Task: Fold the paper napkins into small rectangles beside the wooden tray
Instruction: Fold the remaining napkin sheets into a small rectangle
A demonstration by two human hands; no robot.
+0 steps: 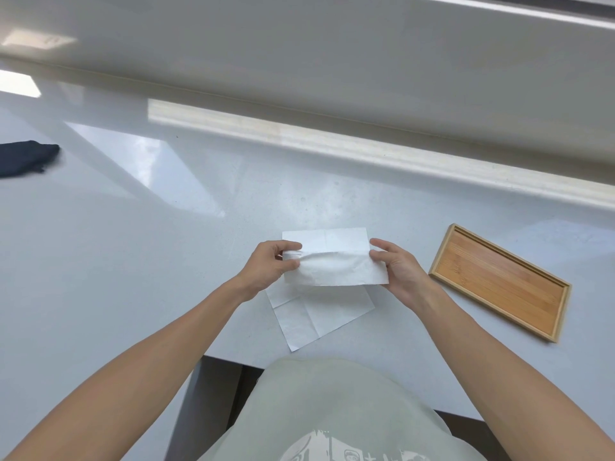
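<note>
A white paper napkin is held above the counter, bent over along a horizontal crease into a long rectangle. My left hand pinches its left end and my right hand pinches its right end. Under it a second white napkin lies unfolded and flat on the counter, showing its fold lines, near the front edge. The wooden tray lies to the right of my right hand, holding nothing, set at an angle.
The white glossy counter runs back to a raised ledge. A dark cloth item lies at the far left. The counter's front edge passes just below the flat napkin, close to my body.
</note>
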